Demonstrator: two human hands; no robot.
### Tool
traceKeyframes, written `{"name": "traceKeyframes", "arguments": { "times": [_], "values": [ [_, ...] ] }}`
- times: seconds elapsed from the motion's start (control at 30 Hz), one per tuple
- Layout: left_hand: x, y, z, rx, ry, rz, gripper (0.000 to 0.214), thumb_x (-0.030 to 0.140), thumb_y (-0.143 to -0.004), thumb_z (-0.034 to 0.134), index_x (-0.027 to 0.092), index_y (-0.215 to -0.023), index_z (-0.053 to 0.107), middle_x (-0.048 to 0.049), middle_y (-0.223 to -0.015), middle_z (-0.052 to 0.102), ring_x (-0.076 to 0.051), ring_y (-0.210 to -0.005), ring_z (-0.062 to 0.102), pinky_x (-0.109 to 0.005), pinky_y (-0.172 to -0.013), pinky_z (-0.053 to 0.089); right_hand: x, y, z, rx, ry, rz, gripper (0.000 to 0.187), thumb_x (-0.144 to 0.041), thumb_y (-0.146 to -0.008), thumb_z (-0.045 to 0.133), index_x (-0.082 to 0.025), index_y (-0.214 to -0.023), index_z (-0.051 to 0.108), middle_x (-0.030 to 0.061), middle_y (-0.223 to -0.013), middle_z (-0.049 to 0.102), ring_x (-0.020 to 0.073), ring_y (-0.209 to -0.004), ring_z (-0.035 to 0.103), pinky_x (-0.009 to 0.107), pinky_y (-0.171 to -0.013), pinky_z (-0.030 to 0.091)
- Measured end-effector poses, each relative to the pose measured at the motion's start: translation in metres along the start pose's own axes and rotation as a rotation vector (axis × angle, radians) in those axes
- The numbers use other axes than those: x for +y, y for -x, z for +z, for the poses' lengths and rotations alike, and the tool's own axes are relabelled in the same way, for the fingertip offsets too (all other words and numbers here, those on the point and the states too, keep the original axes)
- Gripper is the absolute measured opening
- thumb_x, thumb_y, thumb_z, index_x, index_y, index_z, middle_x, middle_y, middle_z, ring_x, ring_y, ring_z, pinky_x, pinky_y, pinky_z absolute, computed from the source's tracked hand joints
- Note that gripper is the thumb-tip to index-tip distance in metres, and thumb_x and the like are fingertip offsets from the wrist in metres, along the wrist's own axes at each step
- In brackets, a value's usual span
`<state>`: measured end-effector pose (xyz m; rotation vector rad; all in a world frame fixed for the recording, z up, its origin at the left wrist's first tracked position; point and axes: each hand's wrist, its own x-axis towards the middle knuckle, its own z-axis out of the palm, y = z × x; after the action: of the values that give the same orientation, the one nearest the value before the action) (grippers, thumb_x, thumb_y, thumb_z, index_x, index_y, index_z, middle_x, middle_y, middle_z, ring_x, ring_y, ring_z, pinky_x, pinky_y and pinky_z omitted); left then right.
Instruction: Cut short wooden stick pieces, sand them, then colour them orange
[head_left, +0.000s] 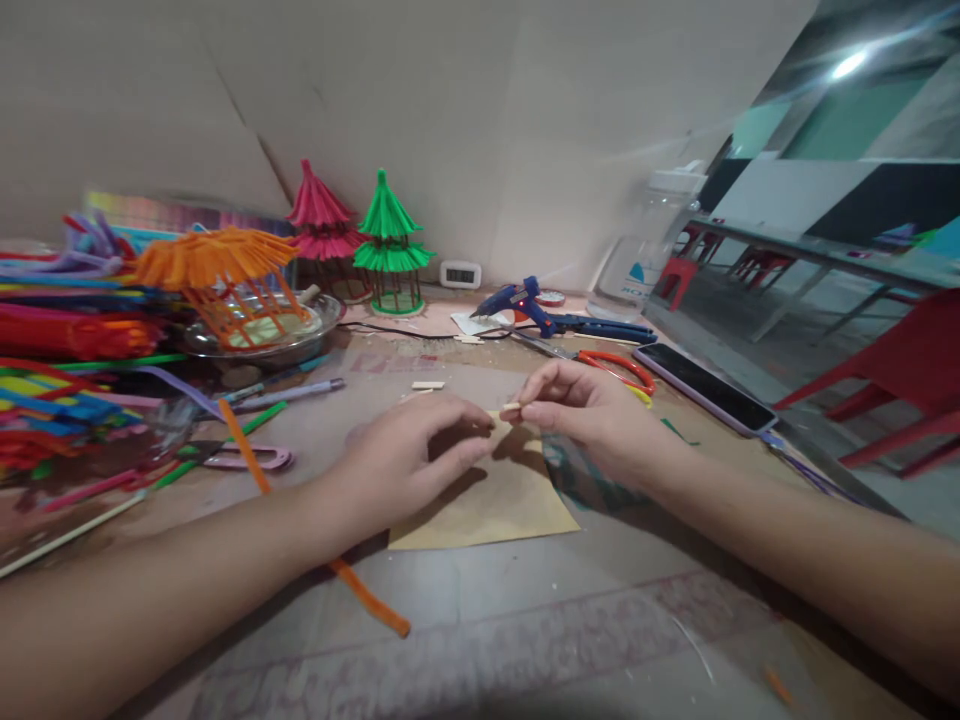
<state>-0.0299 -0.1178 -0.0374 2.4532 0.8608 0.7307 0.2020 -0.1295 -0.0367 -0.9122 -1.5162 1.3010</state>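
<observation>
Between the thumb and fingers of my right hand (577, 405) is a short pale wooden stick piece (511, 407). My left hand (420, 440) is just left of it, fingers curved and a small gap between thumb and index fingertip; nothing shows in it. Both hands hover over a tan sheet (487, 515), perhaps sandpaper, lying on the table. More short wooden pieces (428, 385) lie just beyond my left hand. An orange pipe cleaner (371, 600) passes beneath my left forearm.
Pipe cleaners (75, 330) heap at the left, beside an orange-roofed model (217, 260) on a metal dish. Green (386, 250) and pink (322, 215) tiered models stand behind. A glue gun (517, 300), orange-handled scissors (615, 368), a phone (705, 388) and a bottle (637, 250) are at right.
</observation>
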Motion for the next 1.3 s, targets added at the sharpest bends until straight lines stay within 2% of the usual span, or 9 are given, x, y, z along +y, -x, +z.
{"name": "traceKeyframes", "arguments": {
  "times": [0.13, 0.27, 0.4, 0.63, 0.87, 1.0, 1.13, 1.2, 1.3],
  "values": [
    [0.008, -0.001, -0.004, 0.23, 0.056, -0.009, 0.014, 0.036, -0.096, 0.059, 0.024, -0.098, 0.066, -0.0007, -0.097, 0.073, -0.018, -0.091, 0.067, -0.032, -0.085, 0.051, -0.001, 0.009, 0.016, -0.047, -0.186, 0.083, 0.025, -0.041, -0.087, 0.076, -0.023, -0.1, 0.064, 0.0012, -0.083, 0.076, 0.0176, -0.084, 0.074, 0.033, -0.08, 0.058],
    [0.015, 0.001, -0.005, 0.292, 0.052, 0.046, 0.007, 0.031, -0.093, 0.065, 0.025, -0.094, 0.067, 0.0012, -0.094, 0.072, -0.018, -0.09, 0.066, -0.033, -0.087, 0.05, -0.003, 0.014, 0.029, -0.067, -0.11, 0.097, 0.028, -0.048, -0.087, 0.074, -0.024, -0.096, 0.064, 0.0, -0.083, 0.074, 0.0146, -0.079, 0.071, 0.028, -0.077, 0.056],
    [0.018, 0.003, -0.004, 0.292, 0.069, 0.046, 0.008, 0.031, -0.091, 0.068, 0.024, -0.087, 0.068, 0.0017, -0.089, 0.072, -0.017, -0.087, 0.065, -0.031, -0.084, 0.05, -0.005, 0.018, 0.037, -0.074, -0.063, 0.1, 0.031, -0.051, -0.085, 0.074, -0.023, -0.088, 0.062, 0.0007, -0.088, 0.072, 0.0158, -0.081, 0.069, 0.031, -0.08, 0.055],
    [0.022, 0.004, -0.006, 0.244, 0.109, 0.015, 0.012, 0.032, -0.092, 0.065, 0.024, -0.083, 0.067, 0.0011, -0.088, 0.071, -0.017, -0.085, 0.064, -0.033, -0.082, 0.051, -0.006, 0.018, 0.036, -0.071, 0.138, 0.055, 0.018, -0.036, -0.09, 0.067, -0.021, -0.082, 0.072, 0.0008, -0.084, 0.073, 0.0152, -0.077, 0.066, 0.028, -0.075, 0.053],
    [0.022, 0.004, -0.005, 0.243, 0.09, 0.021, 0.009, 0.031, -0.093, 0.063, 0.025, -0.09, 0.069, 0.001, -0.091, 0.071, -0.018, -0.089, 0.065, -0.032, -0.083, 0.052, -0.004, 0.018, 0.037, -0.095, 0.128, 0.049, 0.023, -0.041, -0.089, 0.066, -0.021, -0.079, 0.07, 0.0015, -0.084, 0.074, 0.0168, -0.08, 0.067, 0.029, -0.077, 0.054],
    [0.024, 0.004, -0.005, 0.257, 0.106, 0.028, 0.008, 0.029, -0.092, 0.064, 0.024, -0.088, 0.069, 0.0012, -0.09, 0.071, -0.017, -0.088, 0.065, -0.032, -0.084, 0.051, -0.003, 0.018, 0.039, -0.1, 0.065, 0.056, 0.018, -0.039, -0.087, 0.07, -0.022, -0.082, 0.07, 0.0022, -0.087, 0.075, 0.0178, -0.086, 0.07, 0.03, -0.081, 0.055],
    [0.024, 0.004, -0.007, 0.265, 0.134, 0.016, 0.011, 0.028, -0.092, 0.063, 0.023, -0.084, 0.068, 0.0014, -0.089, 0.071, -0.017, -0.088, 0.064, -0.031, -0.083, 0.049, -0.004, 0.019, 0.04, -0.072, -0.012, 0.068, 0.015, -0.034, -0.082, 0.074, -0.021, -0.087, 0.067, 0.0003, -0.078, 0.073, 0.0161, -0.078, 0.071, 0.031, -0.079, 0.057],
    [0.023, 0.003, -0.008, 0.269, 0.141, 0.015, 0.015, 0.029, -0.094, 0.061, 0.022, -0.082, 0.067, 0.0016, -0.088, 0.071, -0.017, -0.087, 0.064, -0.031, -0.083, 0.049, -0.005, 0.018, 0.037, -0.041, 0.035, 0.063, 0.013, -0.032, -0.083, 0.072, -0.021, -0.086, 0.066, 0.0001, -0.076, 0.073, 0.0155, -0.073, 0.071, 0.03, -0.075, 0.057],
    [0.018, 0.001, -0.006, 0.231, 0.105, 0.001, 0.024, 0.031, -0.098, 0.054, 0.021, -0.08, 0.065, 0.0, -0.087, 0.069, -0.017, -0.087, 0.063, -0.032, -0.082, 0.048, -0.007, 0.011, 0.024, -0.007, 0.249, 0.038, 0.012, -0.031, -0.084, 0.069, -0.02, -0.081, 0.066, 0.0012, -0.073, 0.072, 0.0165, -0.069, 0.07, 0.03, -0.069, 0.056]
  ]
}}
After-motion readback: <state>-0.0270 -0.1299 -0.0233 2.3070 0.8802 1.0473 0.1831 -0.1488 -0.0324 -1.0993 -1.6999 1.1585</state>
